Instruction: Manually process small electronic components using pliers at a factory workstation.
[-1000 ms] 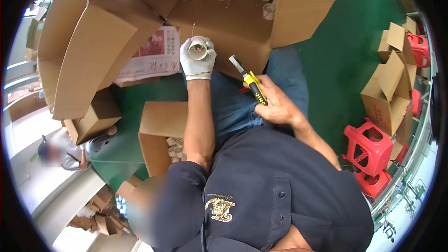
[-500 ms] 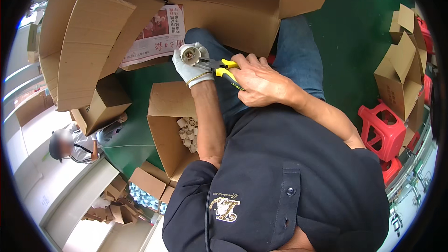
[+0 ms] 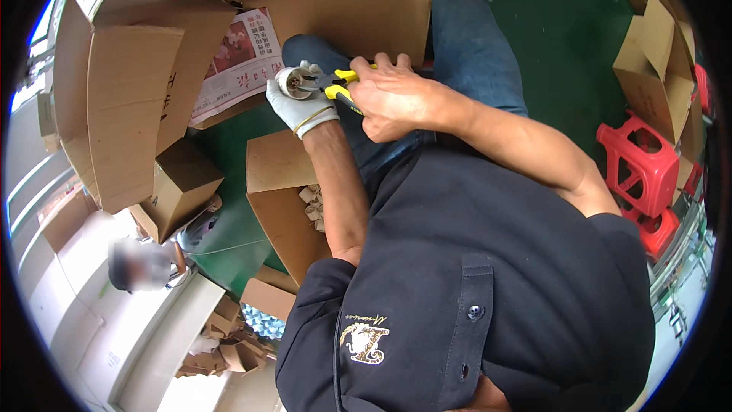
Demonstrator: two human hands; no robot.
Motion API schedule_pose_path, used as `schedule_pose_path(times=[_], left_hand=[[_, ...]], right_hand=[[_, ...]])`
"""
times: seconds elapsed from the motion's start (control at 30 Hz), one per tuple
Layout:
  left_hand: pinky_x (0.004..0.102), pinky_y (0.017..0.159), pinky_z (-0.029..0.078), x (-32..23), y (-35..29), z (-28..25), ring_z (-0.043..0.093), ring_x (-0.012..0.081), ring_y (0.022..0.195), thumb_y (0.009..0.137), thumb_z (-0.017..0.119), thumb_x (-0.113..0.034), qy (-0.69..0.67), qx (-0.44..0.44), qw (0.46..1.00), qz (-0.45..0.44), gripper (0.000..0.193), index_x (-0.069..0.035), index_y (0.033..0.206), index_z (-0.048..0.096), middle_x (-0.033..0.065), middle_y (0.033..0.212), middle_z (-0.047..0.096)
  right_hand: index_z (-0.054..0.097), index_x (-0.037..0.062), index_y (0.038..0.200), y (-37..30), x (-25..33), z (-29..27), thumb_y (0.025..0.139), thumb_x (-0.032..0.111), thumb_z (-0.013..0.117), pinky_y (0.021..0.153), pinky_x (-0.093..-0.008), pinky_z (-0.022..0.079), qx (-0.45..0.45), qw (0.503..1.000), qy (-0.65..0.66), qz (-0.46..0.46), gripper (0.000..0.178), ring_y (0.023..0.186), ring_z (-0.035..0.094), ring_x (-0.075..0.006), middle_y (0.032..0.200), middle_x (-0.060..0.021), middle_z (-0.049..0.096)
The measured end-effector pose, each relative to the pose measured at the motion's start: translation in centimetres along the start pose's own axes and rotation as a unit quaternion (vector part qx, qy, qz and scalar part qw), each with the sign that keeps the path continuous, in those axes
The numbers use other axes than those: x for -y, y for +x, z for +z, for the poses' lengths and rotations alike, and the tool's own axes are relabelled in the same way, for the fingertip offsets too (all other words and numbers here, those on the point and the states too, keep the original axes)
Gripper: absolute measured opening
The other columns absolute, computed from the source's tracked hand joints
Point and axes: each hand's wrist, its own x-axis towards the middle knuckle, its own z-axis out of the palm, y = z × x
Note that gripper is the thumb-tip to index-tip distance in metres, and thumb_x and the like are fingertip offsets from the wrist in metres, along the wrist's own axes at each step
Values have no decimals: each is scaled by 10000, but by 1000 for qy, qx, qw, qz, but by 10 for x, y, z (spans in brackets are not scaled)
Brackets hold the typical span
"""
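My left hand (image 3: 305, 113) wears a pale glove with a band at the wrist and grips a white, cup-shaped lamp socket (image 3: 287, 85), its open end with metal inside turned up toward me. My bare right hand (image 3: 393, 103) holds pliers (image 3: 341, 93) with yellow and black handles. The jaws are spread at the socket's rim and reach toward its inside; whether they touch the metal is too small to tell. Both hands are above my left thigh.
A large cardboard box (image 3: 351, 19) stands ahead, with printed newspaper (image 3: 240, 65) along its left side. Beside my left forearm, another box (image 3: 286, 225) contains several white pieces (image 3: 311, 204). Red plastic stools (image 3: 644, 156) are at right. Another person (image 3: 145, 263) is at far left.
The pliers' jaws have spread wider and now reach over the socket's opening. My left hand still grips the socket. The whole view has shifted and turned slightly.
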Motion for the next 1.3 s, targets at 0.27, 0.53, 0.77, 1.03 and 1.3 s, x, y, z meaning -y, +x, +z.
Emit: schedule_pose_path(times=[0.27, 0.53, 0.77, 1.03, 1.3], left_hand=[[489, 805, 532, -3, 3, -5, 590, 367, 896, 944, 391, -345, 0, -36, 999, 29, 402, 23, 965, 551, 223, 943, 598], [478, 775, 543, -3, -1, -5, 602, 349, 857, 954, 389, -363, -5, -23, 1000, 11, 404, 7, 938, 549, 192, 898, 602], [459, 746, 554, -4, 3, -7, 613, 337, 849, 964, 384, -401, -16, -35, 999, 7, 425, -6, 961, 542, 189, 923, 608], [472, 778, 554, -4, 5, -9, 609, 350, 880, 962, 382, -387, -13, -27, 999, 15, 427, 11, 969, 535, 211, 938, 602], [519, 867, 535, -5, 3, -5, 605, 369, 927, 967, 389, -389, 27, -65, 997, 17, 428, 15, 995, 528, 229, 981, 599]], right_hand=[[707, -19, 880, 4, 11, -16, 658, 124, 605, 793, -585, 385, 53, 998, -15, 4, 284, 1001, 516, -417, 1116, -253, 548], [741, 15, 1049, -3, 14, -16, 675, 173, 642, 877, -653, 357, 103, 993, -55, 26, 418, 1114, 494, -442, 1231, -248, 545], [718, -52, 877, -6, 11, -5, 654, 146, 617, 749, -577, 430, 20, 996, -80, -21, 315, 926, 544, -395, 1048, -253, 563], [716, -61, 892, -1, 14, 0, 665, 161, 627, 740, -604, 429, 28, 996, -81, -10, 329, 941, 539, -415, 1071, -270, 556], [695, -97, 947, 5, 19, 5, 671, 159, 617, 737, -663, 421, 24, 997, -78, 11, 384, 957, 528, -456, 1105, -294, 533]])
